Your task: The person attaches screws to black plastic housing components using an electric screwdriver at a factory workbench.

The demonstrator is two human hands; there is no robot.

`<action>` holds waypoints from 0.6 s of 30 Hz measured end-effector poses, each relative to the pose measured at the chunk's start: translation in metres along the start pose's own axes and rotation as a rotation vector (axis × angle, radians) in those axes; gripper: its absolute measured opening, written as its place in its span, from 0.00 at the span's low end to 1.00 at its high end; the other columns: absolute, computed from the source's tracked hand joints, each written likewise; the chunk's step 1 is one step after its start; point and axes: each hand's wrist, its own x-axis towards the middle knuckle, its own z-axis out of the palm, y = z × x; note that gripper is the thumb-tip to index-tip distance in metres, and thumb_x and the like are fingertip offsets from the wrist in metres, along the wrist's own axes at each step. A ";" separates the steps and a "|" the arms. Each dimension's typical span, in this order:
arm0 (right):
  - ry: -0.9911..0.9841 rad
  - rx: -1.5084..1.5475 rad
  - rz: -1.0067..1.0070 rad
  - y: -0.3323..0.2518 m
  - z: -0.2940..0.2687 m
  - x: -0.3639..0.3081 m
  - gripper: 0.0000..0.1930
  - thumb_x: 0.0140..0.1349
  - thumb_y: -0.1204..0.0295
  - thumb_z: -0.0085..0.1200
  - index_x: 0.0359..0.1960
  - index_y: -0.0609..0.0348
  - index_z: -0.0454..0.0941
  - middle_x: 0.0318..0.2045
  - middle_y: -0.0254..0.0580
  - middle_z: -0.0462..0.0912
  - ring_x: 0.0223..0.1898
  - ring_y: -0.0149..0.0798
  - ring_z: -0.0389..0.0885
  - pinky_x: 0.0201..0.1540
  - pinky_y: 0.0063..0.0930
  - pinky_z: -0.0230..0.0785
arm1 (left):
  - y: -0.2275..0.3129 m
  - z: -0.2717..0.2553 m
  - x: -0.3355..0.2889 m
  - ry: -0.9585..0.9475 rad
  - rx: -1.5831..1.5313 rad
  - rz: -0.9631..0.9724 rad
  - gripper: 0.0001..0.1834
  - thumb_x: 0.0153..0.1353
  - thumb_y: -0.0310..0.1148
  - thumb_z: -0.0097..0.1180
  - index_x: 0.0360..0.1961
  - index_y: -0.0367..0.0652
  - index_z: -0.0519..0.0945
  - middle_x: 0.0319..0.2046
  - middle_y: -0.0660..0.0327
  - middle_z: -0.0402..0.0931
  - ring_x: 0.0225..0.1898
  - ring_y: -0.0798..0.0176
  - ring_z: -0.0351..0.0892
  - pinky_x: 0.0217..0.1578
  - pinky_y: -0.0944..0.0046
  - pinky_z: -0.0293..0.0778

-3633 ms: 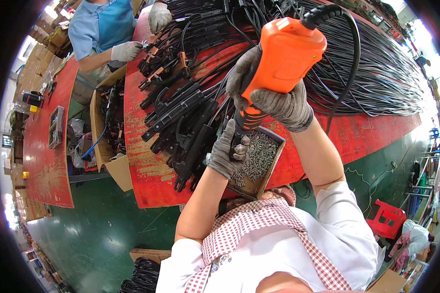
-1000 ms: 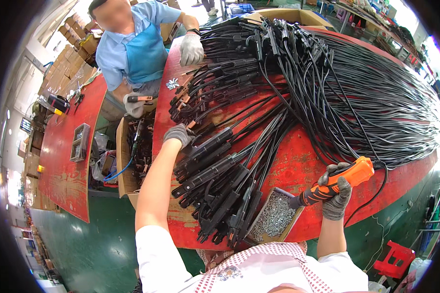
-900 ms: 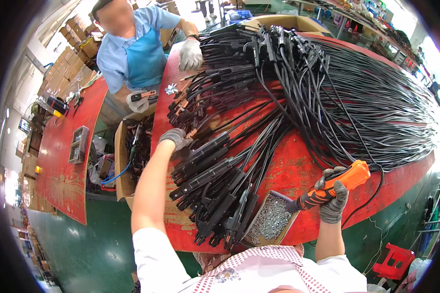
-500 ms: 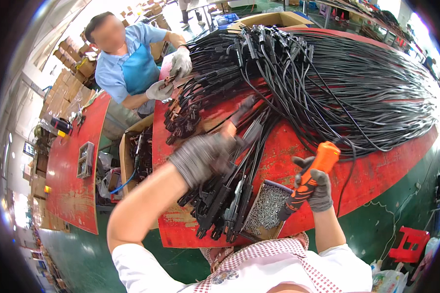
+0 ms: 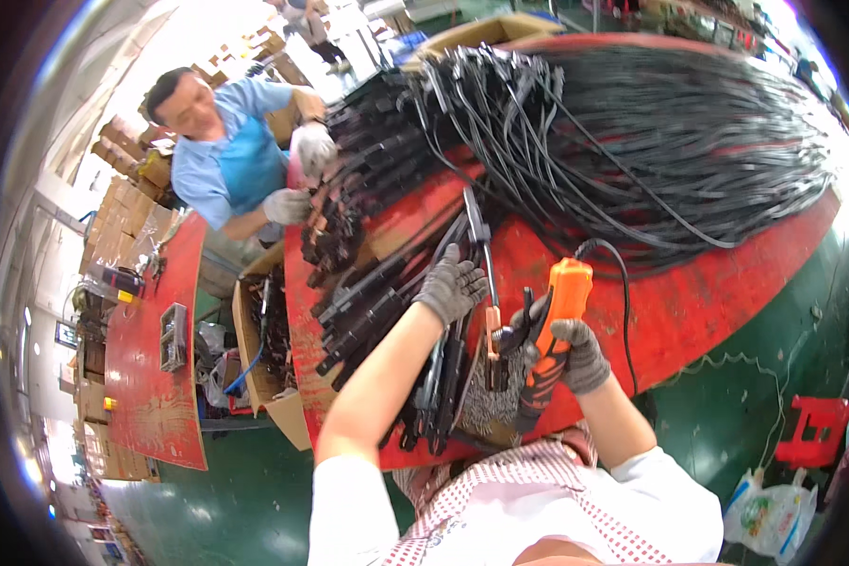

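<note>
My right hand (image 5: 580,358), in a grey glove, is closed round an orange and black corded power screwdriver (image 5: 566,297), its orange end up. By the fingertips of that hand hangs a black cable piece (image 5: 478,222) with a copper-coloured end (image 5: 492,330); whether they grip it I cannot tell. My left hand (image 5: 453,288), also gloved, is open with fingers stretched out, just left of that piece and over a bundle of black cable ends (image 5: 363,321). Small silver screws (image 5: 489,401) lie below the screwdriver, partly hidden by it.
Long black cables (image 5: 670,151) heap across the red table (image 5: 726,302). Opposite at left, a co-worker (image 5: 222,151) in gloves handles copper-coloured parts (image 5: 330,222). An open carton (image 5: 288,415) stands by the table's left edge. A red stool (image 5: 814,429) is at lower right.
My left hand has drawn back right and its fingers have spread. The cable piece with the copper-coloured end now hangs beside my right hand. The view has shifted, and the co-worker's hands have moved slightly.
</note>
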 end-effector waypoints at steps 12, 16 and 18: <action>0.011 -0.009 -0.119 0.010 0.007 -0.009 0.18 0.43 0.64 0.54 0.34 0.61 0.68 0.31 0.48 0.74 0.22 0.39 0.75 0.24 0.31 0.71 | -0.019 0.006 0.040 -0.462 -0.063 -0.127 0.14 0.45 0.40 0.58 0.10 0.48 0.71 0.10 0.60 0.70 0.12 0.59 0.70 0.14 0.62 0.66; 0.157 -0.049 -0.015 0.004 0.005 0.002 0.18 0.46 0.59 0.49 0.33 0.60 0.67 0.23 0.43 0.74 0.20 0.38 0.74 0.25 0.31 0.70 | -0.038 -0.015 -0.031 -0.519 -0.088 0.002 0.10 0.46 0.40 0.56 0.19 0.46 0.73 0.16 0.60 0.73 0.16 0.60 0.72 0.20 0.59 0.72; 0.200 -0.049 0.005 0.011 0.023 0.009 0.18 0.45 0.59 0.50 0.32 0.61 0.67 0.26 0.45 0.73 0.18 0.35 0.71 0.20 0.27 0.67 | -0.040 -0.033 -0.042 -0.452 -0.046 0.122 0.15 0.46 0.47 0.55 0.21 0.46 0.72 0.20 0.57 0.74 0.18 0.58 0.73 0.20 0.59 0.73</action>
